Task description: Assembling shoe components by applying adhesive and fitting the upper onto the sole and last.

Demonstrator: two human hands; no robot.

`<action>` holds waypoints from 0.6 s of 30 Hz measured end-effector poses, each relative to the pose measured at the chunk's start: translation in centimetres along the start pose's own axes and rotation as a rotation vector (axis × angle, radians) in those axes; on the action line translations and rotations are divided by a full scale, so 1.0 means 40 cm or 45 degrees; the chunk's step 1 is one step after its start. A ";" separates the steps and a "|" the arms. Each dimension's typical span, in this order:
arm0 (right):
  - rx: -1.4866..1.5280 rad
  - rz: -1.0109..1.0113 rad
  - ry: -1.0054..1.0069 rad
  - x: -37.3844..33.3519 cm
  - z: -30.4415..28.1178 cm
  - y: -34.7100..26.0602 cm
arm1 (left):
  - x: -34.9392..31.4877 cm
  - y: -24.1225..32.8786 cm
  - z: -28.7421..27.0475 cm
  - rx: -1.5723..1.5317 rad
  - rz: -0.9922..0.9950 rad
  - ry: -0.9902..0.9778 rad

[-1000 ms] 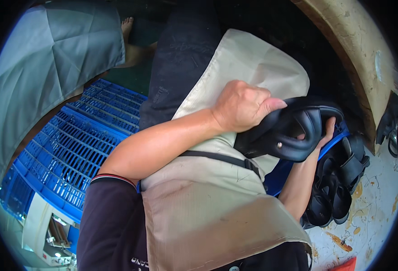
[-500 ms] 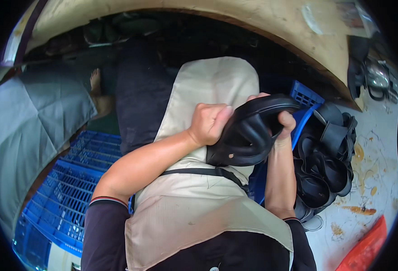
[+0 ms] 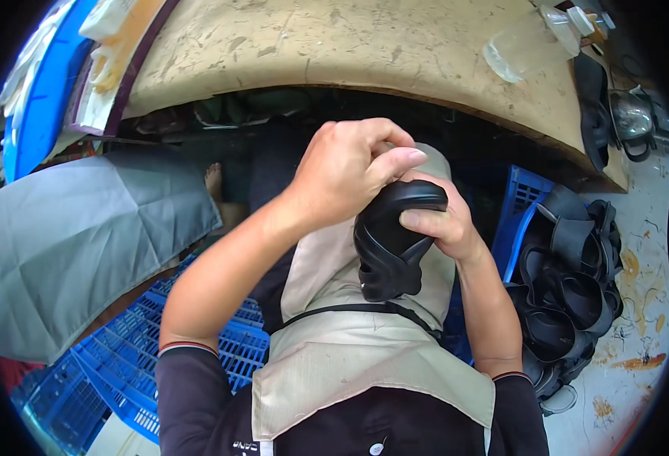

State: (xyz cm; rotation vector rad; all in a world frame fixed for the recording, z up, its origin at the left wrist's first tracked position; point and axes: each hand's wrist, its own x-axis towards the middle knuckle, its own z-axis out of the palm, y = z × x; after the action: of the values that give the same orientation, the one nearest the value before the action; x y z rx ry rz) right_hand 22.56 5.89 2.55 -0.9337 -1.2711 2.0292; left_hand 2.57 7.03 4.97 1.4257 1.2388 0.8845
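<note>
There are two working hands, one left hand (image 3: 346, 167) and one right hand (image 3: 452, 216), with one held black sandal (image 3: 391, 243). The piled black sandals (image 3: 570, 296) number at least four, too overlapped for an exact count. There is one desk (image 3: 349, 45), one clear bottle (image 3: 524, 52), one beige apron (image 3: 365, 361), one grey cloth (image 3: 68, 251), one bare foot (image 3: 213, 181) and one right-side blue crate (image 3: 518, 201).

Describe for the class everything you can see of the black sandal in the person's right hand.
The black sandal looks moulded from smooth, slightly shiny rubber or foam. In the picture, crossing straps show toward its lower end; the upper end is rounded. It is held over the beige apron. The right hand grips it near the top; the left hand is at its upper left, contact unclear.
</note>
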 end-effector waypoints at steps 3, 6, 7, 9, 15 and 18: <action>-0.059 0.005 0.042 0.009 0.037 -0.012 | 0.003 0.044 -0.041 0.069 0.003 -0.035; -0.116 0.030 0.087 0.023 0.059 -0.001 | 0.010 0.058 -0.063 0.126 -0.009 -0.074; -0.162 0.028 0.099 0.027 0.065 0.007 | 0.013 0.057 -0.066 0.199 -0.037 -0.126; -0.259 0.026 0.117 0.039 0.074 0.023 | 0.026 0.045 -0.074 0.341 -0.096 -0.228; -0.244 0.110 0.055 0.061 0.094 0.046 | 0.058 -0.056 -0.060 0.131 -0.170 -0.182; -0.288 0.117 0.031 0.064 0.082 0.057 | 0.059 -0.085 -0.045 0.077 -0.225 -0.198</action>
State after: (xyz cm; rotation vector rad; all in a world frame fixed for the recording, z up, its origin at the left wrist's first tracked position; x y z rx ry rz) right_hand 18.19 5.20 0.80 -1.1357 -1.4921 1.9641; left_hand 0.55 9.62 1.87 1.3810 1.2597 0.6094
